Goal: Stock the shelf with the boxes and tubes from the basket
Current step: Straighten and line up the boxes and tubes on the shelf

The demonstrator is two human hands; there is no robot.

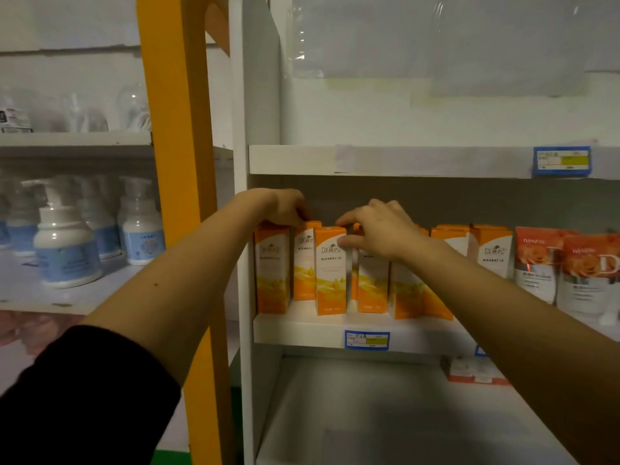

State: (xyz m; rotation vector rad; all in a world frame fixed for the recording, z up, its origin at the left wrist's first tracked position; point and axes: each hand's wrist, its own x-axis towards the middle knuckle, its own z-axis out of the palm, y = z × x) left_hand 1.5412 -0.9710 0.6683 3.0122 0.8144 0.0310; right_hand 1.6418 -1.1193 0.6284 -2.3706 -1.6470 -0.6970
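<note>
A person faces a white shelf [302, 330] and reaches both bare forearms toward its middle level. A row of tall orange-and-white boxes [372, 283] stands upright along the front edge of this level, from its left end toward the middle.

The left hand [288, 208] rests on top of the leftmost box [272, 270], which stands against the left wall of the shelf. Its fingers curl down over the top of the box, and their tips are hidden behind it.

The right hand [379, 229] is at the third box [330, 270] from the left. The thumb lies over the top and the bent fingers [349, 243] press on the upper right corner, pinching it. This box stands slightly forward of its neighbours.

At the right end of the same level stand pouches [536, 263] printed with orange roses. A blue price label [366, 339] is fixed to the front edge below the boxes. A flat red-and-white pack [476, 372] lies at the back of the level below.

An orange upright post [177, 129] stands to the left of the shelf. Beyond it, white pump bottles [65, 243] with blue labels stand on another shelving unit.
</note>
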